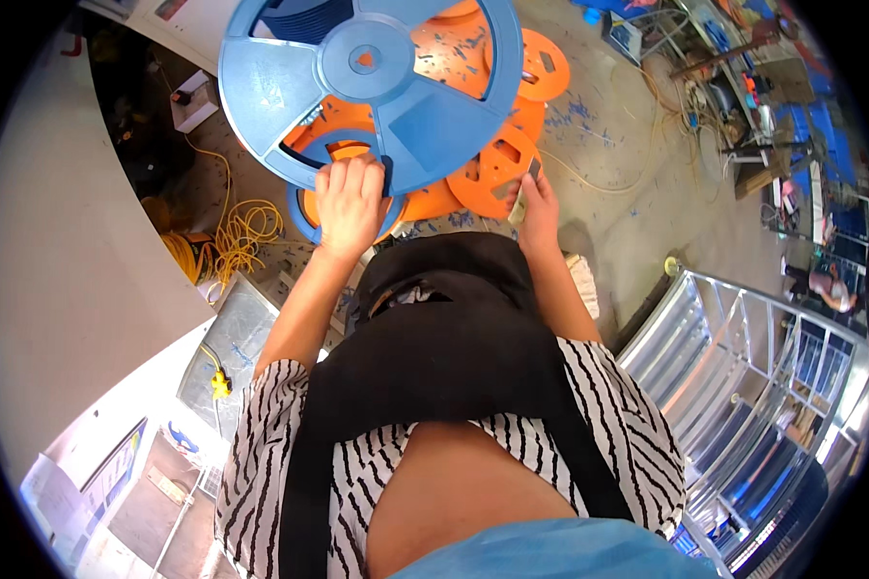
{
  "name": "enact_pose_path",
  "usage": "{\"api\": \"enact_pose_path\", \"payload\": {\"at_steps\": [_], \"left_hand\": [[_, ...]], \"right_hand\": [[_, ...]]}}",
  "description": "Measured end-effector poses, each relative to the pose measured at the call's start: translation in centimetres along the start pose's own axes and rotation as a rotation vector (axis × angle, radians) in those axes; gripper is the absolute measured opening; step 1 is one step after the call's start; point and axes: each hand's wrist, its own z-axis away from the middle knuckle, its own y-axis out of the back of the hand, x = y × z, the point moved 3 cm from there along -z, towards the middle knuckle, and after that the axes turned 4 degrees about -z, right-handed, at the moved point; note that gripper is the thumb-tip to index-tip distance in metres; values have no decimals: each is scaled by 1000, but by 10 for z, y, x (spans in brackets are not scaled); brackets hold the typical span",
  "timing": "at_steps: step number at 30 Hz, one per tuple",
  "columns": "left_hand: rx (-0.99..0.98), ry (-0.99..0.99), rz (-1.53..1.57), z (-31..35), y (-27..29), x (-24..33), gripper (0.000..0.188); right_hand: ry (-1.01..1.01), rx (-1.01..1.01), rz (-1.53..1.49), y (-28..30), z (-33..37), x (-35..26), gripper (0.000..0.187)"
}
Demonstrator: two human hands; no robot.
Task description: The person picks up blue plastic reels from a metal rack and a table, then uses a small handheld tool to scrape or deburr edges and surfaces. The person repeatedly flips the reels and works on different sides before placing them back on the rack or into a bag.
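Observation:
A large blue plastic reel disc with a round hub and window-like openings lies tilted in front of me. My left hand is closed over its near rim, with the fingers through or at an opening. To the right of the disc, my right hand is closed on a small flat blade-like tool; its exact kind is hard to make out. The tool is apart from the blue disc. Below lie orange plastic discs with cut-out holes, and another blue ring shows under the near left side.
Blue shavings litter the floor and the orange pieces. A yellow cable lies coiled at left, beside a large pale panel. A metal rack stands at right, with cluttered shelving beyond. A person is farther right.

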Motion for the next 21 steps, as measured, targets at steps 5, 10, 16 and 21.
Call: {"api": "enact_pose_path", "payload": {"at_steps": [5, 10, 16, 21], "left_hand": [[34, -20, -27, 5, 17, 36, 43], [71, -85, -8, 4, 32, 65, 44], [48, -167, 6, 2, 48, 88, 46], [12, -230, -30, -2, 54, 97, 37]], "right_hand": [[134, -38, -138, 18, 19, -48, 18], [184, -108, -250, 35, 41, -69, 24], [266, -69, -277, 46, 59, -79, 21], [610, -79, -25, 25, 91, -120, 11]]}}
